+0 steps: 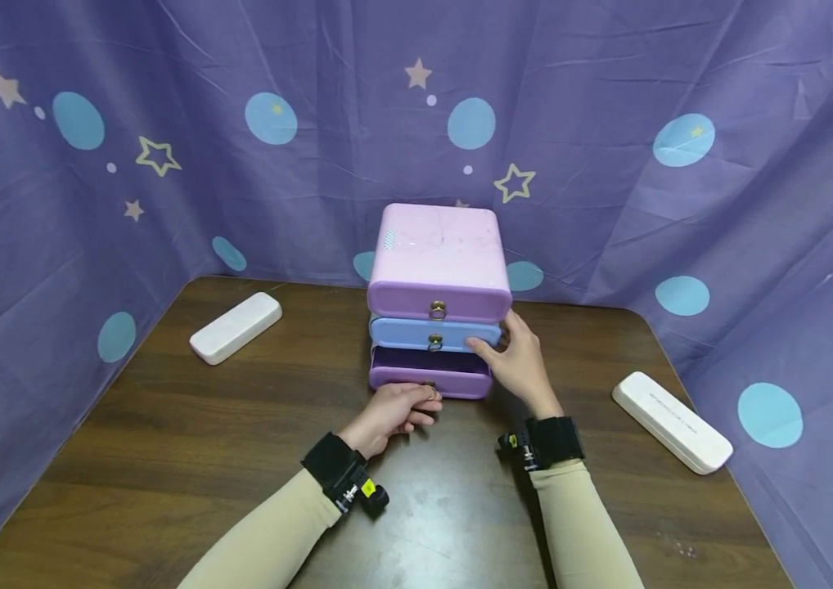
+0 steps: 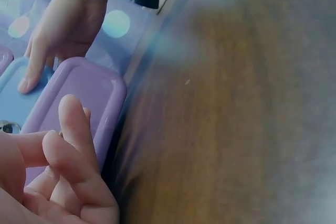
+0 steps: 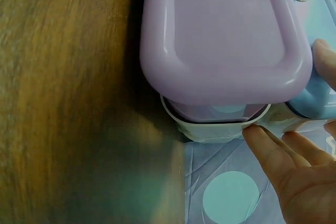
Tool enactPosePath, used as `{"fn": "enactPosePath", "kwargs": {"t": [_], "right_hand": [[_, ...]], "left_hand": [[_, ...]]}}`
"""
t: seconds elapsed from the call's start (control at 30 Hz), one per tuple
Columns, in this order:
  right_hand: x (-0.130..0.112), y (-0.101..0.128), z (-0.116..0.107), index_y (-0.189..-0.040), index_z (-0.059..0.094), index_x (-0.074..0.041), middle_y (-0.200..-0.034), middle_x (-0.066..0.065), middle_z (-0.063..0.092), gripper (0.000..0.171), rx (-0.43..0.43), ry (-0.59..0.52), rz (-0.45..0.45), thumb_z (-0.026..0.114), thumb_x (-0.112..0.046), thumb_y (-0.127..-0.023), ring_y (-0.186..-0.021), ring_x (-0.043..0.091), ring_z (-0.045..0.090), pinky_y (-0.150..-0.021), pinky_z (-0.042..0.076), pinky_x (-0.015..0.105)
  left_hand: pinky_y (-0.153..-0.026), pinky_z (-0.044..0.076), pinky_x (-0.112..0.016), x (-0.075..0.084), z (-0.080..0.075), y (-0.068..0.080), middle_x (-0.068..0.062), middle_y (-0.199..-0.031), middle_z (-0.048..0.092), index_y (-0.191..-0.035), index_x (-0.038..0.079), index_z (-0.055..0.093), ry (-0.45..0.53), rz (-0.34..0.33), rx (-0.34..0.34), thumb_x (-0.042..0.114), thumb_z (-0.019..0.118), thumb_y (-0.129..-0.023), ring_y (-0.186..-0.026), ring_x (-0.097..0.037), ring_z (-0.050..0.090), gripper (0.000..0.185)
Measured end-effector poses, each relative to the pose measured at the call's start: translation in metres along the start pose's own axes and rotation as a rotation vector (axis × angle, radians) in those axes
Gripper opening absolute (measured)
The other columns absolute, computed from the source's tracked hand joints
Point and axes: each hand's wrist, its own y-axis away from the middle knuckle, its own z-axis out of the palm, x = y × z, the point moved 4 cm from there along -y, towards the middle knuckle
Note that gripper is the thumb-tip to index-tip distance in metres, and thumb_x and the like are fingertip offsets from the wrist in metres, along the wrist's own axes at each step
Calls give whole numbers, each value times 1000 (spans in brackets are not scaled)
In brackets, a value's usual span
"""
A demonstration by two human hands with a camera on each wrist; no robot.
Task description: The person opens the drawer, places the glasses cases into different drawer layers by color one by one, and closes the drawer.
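Note:
A small three-drawer storage box stands on the table, with a pink top [image 1: 439, 241] and purple upper drawer, a blue middle drawer [image 1: 394, 332] and a purple bottom drawer [image 1: 464, 384]. The bottom drawer is pulled partly out; its inside is dark in the head view. My left hand [image 1: 387, 413] pinches the ring pull on its front between thumb and finger, which mostly hide the ring. My right hand [image 1: 523, 364] braces the box's right side, its thumb on the blue drawer front. In the right wrist view, fairly straight fingers [image 3: 270, 153] touch the side wall.
A white oblong case [image 1: 236, 327] lies on the wooden table [image 1: 276, 409] at the left. Another white case [image 1: 673, 422] with faint lettering lies near the right edge. A purple curtain [image 1: 357, 98] with stars and dots hangs behind and along both sides.

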Motion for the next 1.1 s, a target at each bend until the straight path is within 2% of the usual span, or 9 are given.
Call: {"fn": "enactPosePath", "kwargs": {"t": [0.43,0.83,1.1], "right_hand": [[3,0,-1,-145,58,-14,-139,14,62,62,-1,3,-5,87,-22,-91,-131,35,63,-95,59,53],[1,-1,0,-145,58,-13,-136,14,62,63,-4,-23,16,88,-23,-90,-127,37,65,-97,59,53],[4,0,1,-146,57,-14,-137,15,62,64,-5,-14,17,88,-23,-91,-127,38,65,-96,58,53]], "left_hand": [[-53,44,-17,-3,3,17,-9,-109,81,-125,3,75,-10,24,8,32,67,-105,-70,-4,72,37],[-54,44,-17,-7,5,25,-11,-108,81,-126,-1,73,0,19,-6,26,65,-105,-71,-6,72,35],[-55,45,-17,-10,6,35,-8,-107,81,-126,0,74,-11,16,-12,29,65,-105,-70,-4,71,36]]}}
